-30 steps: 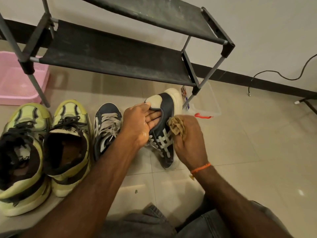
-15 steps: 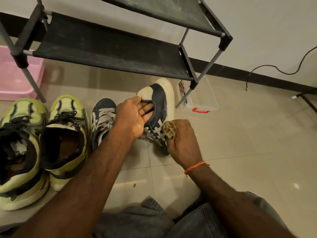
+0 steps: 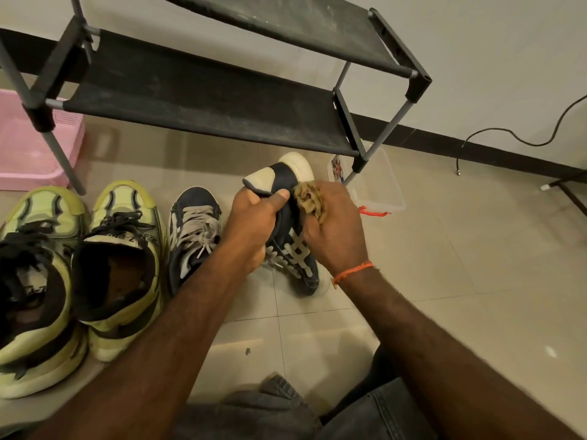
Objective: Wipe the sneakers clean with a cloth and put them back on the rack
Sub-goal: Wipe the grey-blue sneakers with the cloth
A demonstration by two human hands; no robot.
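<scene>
A navy sneaker with white stripes and a cream heel [image 3: 287, 182] is tilted on its side on the floor tiles. My left hand [image 3: 254, 220] grips its heel collar, fingers curled into the opening. My right hand [image 3: 336, 230] holds a crumpled tan cloth [image 3: 309, 200] and presses it against the sneaker's side near the heel. The matching navy sneaker [image 3: 193, 233] stands upright just to the left. The black shoe rack [image 3: 206, 100] stands behind them, both shelves bare.
Two yellow-green sneakers [image 3: 122, 265] [image 3: 30, 281] stand at the left. A pink tray [image 3: 28, 147] lies behind the rack's left leg. A clear plastic box [image 3: 378, 182] with a red cord sits by the right leg. A black cable [image 3: 508, 138] trails along the wall.
My right hand has slid the cloth up the sneaker's side from the striped middle toward the heel. My left hand's fingers have curled tighter over the collar.
</scene>
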